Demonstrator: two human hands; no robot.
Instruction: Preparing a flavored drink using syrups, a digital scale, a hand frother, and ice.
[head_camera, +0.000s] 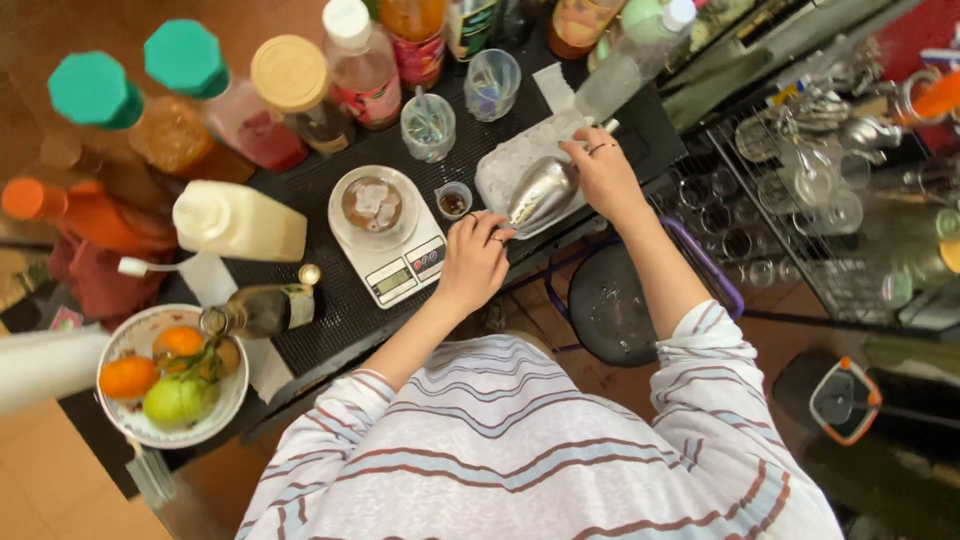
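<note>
Head view only. Right hand (605, 172), centre-right of frame, fingers wrapped around the handle of a metal scoop (541, 192), which lies tilted over the ice tray (500, 165). Left hand (472, 262) sits just below the scoop's tip, fingers curled loosely, fingertips touching or nearly touching the tip (can't tell which); it holds nothing that I can see.

Left of the tray: small kitchen scale (392, 262) with a glass (372, 203) on it, ice cubes already inside. A tiny cup (453, 200) with dark liquid stands between scale and tray.

Risks, as I judge them:
- Scoop is wide and the glass mouth narrow, so cubes could spill onto the scale or the black mat (340, 300).
- Tiny cup sits right in the path from tray to glass; a brushing wrist would tip it.
- Tray hangs near the counter edge; pressing down with the scoop could shift it off.
- Wet scoop, slippery grip.
</note>
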